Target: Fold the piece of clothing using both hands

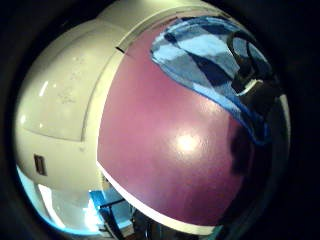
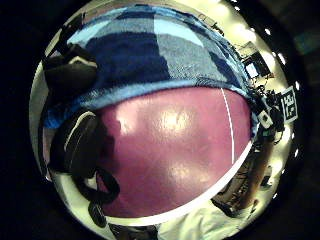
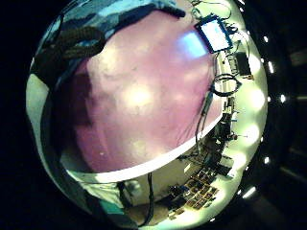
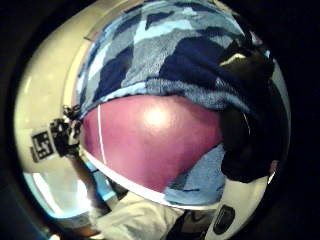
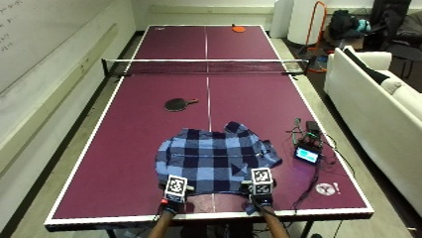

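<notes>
Both gloved hands, left hand (image 5: 173, 201) and right hand (image 5: 261, 198), pinched the blue plaid flannel shirt's (image 5: 214, 158) near hem at lower centre; lifting evenly would keep the fold square.

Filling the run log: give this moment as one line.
left hand: grips shirt hem | right hand: grips hem | plaid shirt: flat on table, unfolded

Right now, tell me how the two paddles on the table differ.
The black paddle lies on the person's side of the net, near the centre line; the orange paddle lies beyond the net, at the far end. The black one's handle shows, pointing right; the orange one's is too small to tell. Both lie flat, untouched.
</notes>
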Motion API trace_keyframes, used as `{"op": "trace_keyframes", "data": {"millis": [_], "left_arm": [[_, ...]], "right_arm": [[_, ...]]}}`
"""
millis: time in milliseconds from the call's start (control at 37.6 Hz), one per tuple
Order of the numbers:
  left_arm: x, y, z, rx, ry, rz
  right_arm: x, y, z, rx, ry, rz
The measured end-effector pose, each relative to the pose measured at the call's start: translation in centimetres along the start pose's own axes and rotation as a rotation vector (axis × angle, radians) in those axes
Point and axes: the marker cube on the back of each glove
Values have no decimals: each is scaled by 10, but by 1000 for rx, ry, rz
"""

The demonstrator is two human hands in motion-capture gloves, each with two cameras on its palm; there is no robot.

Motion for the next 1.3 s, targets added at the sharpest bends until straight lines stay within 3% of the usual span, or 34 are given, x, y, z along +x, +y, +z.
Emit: {"op": "trace_keyframes", "data": {"millis": [80, 160, 213, 373, 559, 665, 772, 825, 878, 958, 1012, 1118, 1171, 1251, 1304], "left_arm": [[-2, 30, 5, -162, -39, 28], [-6, 37, -6, -130, -92, 58], [-7, 43, -20, -111, -85, 79], [-16, 66, -85, -130, 115, 124], [-40, 71, -167, -172, 128, 203], [-50, 44, -193, -200, 84, 205], [-58, -20, -192, -53, 2, 137], [-57, -57, -175, -40, -17, 79], [-52, -83, -147, -121, -5, 27], [-45, -109, -108, -210, 2, -17], [-42, -118, -97, -256, -9, -37], [-32, -116, -118, -328, -1, -47], [-27, -121, -111, -336, 27, -42], [-25, -130, -96, -288, 49, -59], [-31, -134, -87, -198, 40, -104]], "right_arm": [[4, -13, 13, 48, -5, -40], [16, -39, 49, 42, -11, -70], [23, -34, 49, 2, -25, -101], [38, -1, 11, -136, -52, -216], [43, 20, -69, -220, -55, -339], [43, -4, -109, -182, -89, -307], [37, -50, -131, -134, -113, -221], [30, -91, -131, -110, -100, -158], [22, -130, -127, -96, -70, -97], [10, -145, -133, -128, -12, -23], [4, -150, -136, -138, 30, 14], [2, -182, -115, -119, 87, 72], [-1, -192, -101, -161, 63, 67], [1, -197, -88, -163, 1, 85], [8, -197, -85, -43, -50, 137]]}}
